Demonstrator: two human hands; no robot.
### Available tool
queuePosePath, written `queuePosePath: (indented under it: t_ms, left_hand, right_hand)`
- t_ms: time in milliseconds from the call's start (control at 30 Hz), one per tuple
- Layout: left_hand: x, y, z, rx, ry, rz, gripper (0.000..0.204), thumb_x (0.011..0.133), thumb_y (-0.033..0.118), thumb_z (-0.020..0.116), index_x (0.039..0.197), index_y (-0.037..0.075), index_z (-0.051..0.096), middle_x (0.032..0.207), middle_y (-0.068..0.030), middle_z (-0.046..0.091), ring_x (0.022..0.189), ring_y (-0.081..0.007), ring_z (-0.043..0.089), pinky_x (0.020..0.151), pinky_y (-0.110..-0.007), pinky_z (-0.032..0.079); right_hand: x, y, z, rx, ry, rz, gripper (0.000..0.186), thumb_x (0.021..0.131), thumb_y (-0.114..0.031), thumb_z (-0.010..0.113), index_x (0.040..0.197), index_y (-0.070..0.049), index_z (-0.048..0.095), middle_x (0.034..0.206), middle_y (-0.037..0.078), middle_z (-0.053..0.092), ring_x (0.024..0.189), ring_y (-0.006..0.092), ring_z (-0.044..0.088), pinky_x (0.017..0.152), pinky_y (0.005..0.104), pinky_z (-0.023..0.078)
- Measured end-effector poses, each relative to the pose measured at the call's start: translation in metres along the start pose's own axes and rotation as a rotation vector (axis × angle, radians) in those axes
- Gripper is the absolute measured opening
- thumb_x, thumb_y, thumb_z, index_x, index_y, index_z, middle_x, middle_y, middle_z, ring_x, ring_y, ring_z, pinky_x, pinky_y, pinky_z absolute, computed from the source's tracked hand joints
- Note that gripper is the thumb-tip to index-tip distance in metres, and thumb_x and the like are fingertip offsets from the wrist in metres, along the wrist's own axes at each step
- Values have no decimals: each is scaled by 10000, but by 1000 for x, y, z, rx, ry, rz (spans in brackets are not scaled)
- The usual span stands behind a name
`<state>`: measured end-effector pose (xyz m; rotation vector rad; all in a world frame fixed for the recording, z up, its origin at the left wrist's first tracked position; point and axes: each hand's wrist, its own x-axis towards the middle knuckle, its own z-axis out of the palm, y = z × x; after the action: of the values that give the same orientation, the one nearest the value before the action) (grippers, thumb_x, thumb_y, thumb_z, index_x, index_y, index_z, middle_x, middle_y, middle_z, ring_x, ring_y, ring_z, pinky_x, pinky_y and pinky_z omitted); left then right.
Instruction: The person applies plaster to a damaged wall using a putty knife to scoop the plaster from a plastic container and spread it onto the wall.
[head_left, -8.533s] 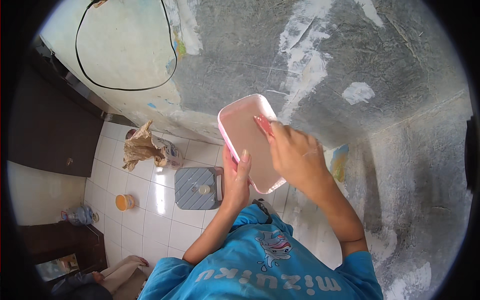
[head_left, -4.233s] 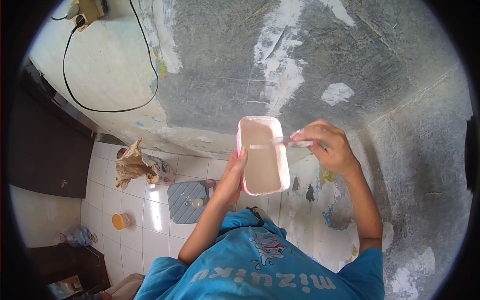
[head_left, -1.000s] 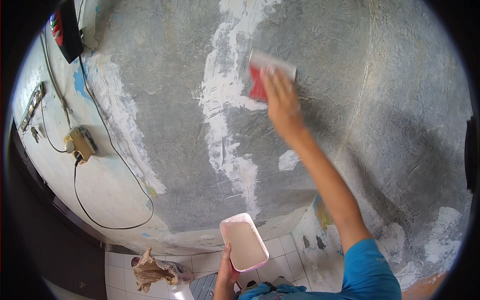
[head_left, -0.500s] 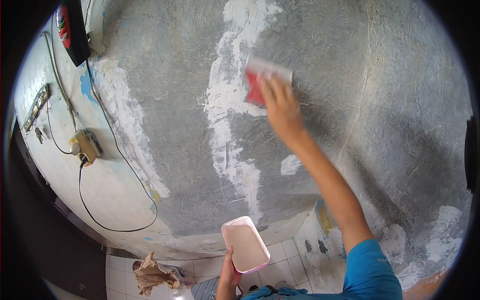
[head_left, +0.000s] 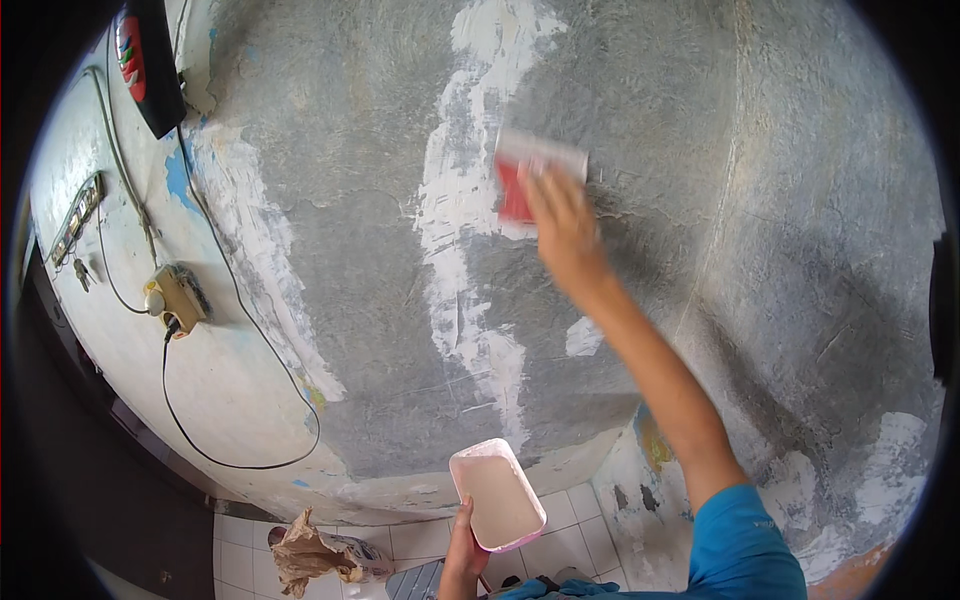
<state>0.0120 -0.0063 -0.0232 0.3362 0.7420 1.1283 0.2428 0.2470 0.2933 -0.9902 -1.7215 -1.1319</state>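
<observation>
One sleeve (head_left: 742,545) bears lettering (head_left: 764,524); the right hand (head_left: 568,230) holds a red scraper (head_left: 511,188).

bright light; fingers (head_left: 562,200) and scraper (head_left: 511,190) motion-blurred; edges bent, corners black.

This looks like a household room under repair: a rough grey plaster wall (head_left: 350,250) streaked with white filler (head_left: 455,215), square white floor tiles (head_left: 570,550), and, at left, small hanging metal keys (head_left: 82,273) and a beige plastic socket box (head_left: 178,298).

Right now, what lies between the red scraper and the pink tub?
The head view shows gray wall and the white streak's lower end between the red scraper and the pink tub.
</observation>
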Motion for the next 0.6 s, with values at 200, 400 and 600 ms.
queuePosePath:
  t_ms: [200, 400, 600]
  left_hand:
    - [8, -4, -17, 20, -21, 1, 719, 1020, 574, 507, 1519, 65, 416, 1485, -164, 526, 1338, -346, 539, 1074, -546, 463]
    - [9, -2, -6, 45, -37, 6, 726, 1014, 586, 507, 1513, 65, 425, 1473, -158, 537, 1328, -337, 545, 1074, -539, 465]
    - [10, 0, -15, 17, -24, 28, 706, 1018, 569, 510, 1509, 67, 432, 1455, -153, 551, 1305, -331, 563, 1063, -533, 476]
  right_hand:
    - [-55, -20, -7, 130, -77, -61, 500, 942, 44, 540, 1435, -37, 557, 1448, 182, 567, 1357, 354, 525, 1113, 467, 483]
    - [65, 26, -18, 2, 168, -45, 494, 979, 23, 481, 1469, -35, 516, 1459, 149, 555, 1365, 333, 506, 1116, 458, 464]
    - [-78, -26, 6, 150, -60, -137, 523, 933, 37, 573, 1448, -52, 551, 1482, 138, 546, 1422, 314, 463, 1158, 446, 446]
